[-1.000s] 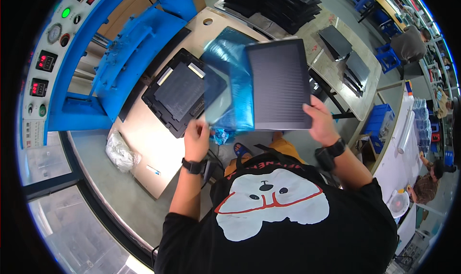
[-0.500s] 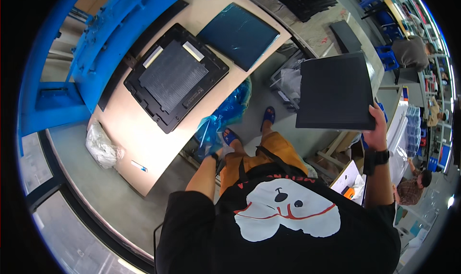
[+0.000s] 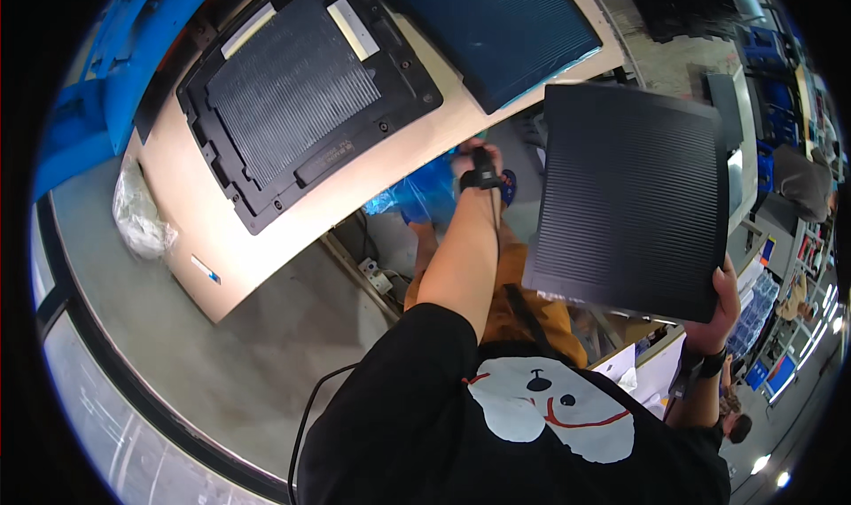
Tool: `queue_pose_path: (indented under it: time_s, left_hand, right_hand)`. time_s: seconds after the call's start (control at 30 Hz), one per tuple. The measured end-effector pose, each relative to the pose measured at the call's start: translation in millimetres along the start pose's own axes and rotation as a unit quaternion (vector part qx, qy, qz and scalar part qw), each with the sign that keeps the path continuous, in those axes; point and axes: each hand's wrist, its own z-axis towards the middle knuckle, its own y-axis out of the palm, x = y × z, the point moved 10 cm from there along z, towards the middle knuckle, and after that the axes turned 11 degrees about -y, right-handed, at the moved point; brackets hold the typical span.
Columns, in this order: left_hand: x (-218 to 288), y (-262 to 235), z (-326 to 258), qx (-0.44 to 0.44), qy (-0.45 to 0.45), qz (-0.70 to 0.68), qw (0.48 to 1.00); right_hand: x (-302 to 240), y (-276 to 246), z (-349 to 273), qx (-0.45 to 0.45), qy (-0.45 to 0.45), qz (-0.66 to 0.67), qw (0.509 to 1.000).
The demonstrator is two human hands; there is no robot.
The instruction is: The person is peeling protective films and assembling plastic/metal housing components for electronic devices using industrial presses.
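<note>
On the right, a black ribbed panel (image 3: pixel 634 204) is held up by its lower right corner in my right hand (image 3: pixel 722 306), the thumb lying on its face. My left hand (image 3: pixel 479 157) is beyond the near table edge, close to some blue plastic film (image 3: pixel 425 193). Its fingers are small and blurred, so any hold on the film cannot be made out. A black fixture (image 3: pixel 328 159) lies on the table, with a grey ribbed sheet (image 3: pixel 292 89) in it and two pale strips at that sheet's far corners. A dark blue film-covered panel (image 3: pixel 496 31) rests farther right.
The pale wooden table (image 3: pixel 191 208) spans the left and centre. A crumpled clear plastic bag (image 3: pixel 140 217) hangs by its left edge. Blue machinery (image 3: pixel 80 124) stands behind at left. A power strip (image 3: pixel 376 276) sits below the table. At far right, other people are among the benches.
My left hand has moved forward and right, away from my lap. The panel in my right hand has tilted and come nearer, its ribbed face now showing clearly. The whole view has shifted.
</note>
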Motion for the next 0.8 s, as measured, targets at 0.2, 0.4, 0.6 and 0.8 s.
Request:
queue_pose_path:
  time_s: [0.2, 0.4, 0.6, 0.8]
  left_hand:
    - [22.4, -29.6, 32.4, 0.22, 0.133, 0.376, 0.89]
    - [-22.4, 37.3, -18.3, 0.094, -0.042, 0.218, 0.971]
    - [2.6, 90.0, -56.5, -0.141, -0.046, -0.025, 0.989]
    - [34.8, 79.1, -87.4, 0.097, 0.044, 0.4, 0.91]
  right_hand:
    - [-1.0, 5.2, 47.2, -0.059, 0.01, 0.025, 0.998]
    - [-12.9, -10.7, 70.2, -0.08, 0.003, 0.034, 0.996]
    - [-11.8, 14.5, 90.0, -0.12, 0.032, 0.062, 0.99]
    - [-33.5, 57.7, 104.2, -0.197, 0.013, 0.062, 0.978]
